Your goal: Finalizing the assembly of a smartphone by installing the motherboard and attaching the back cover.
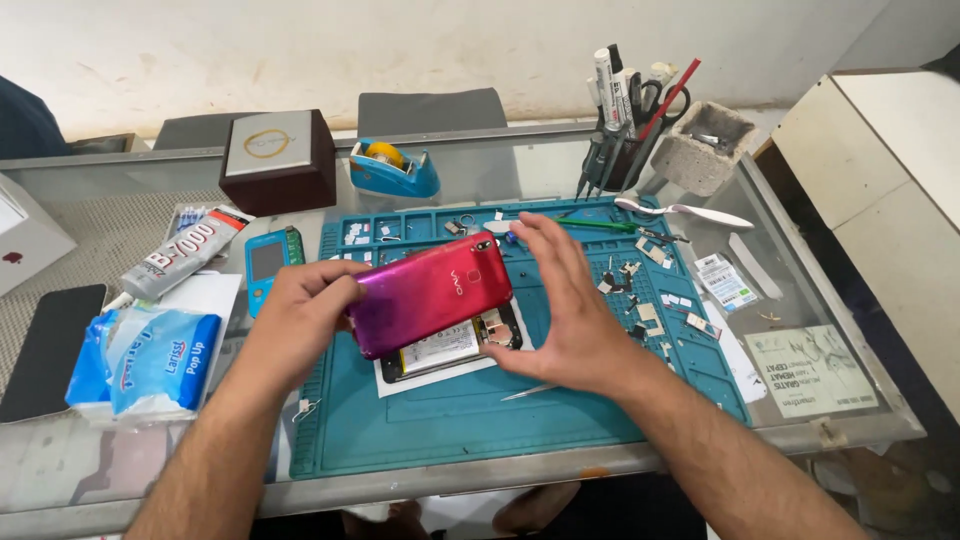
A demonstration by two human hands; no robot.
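Two hands over glass worktop (560, 160) w/ teal silicone repair mat (470, 410), plain pale wall behind. Left hand (300, 315) pinching red-purple phone back cover (430, 292) above opened phone (450, 350); right hand (565, 300) open, touching cover edge.

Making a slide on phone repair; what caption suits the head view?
Two hands, left hand and right hand, hold a red-purple back cover over an opened phone on a teal mat.
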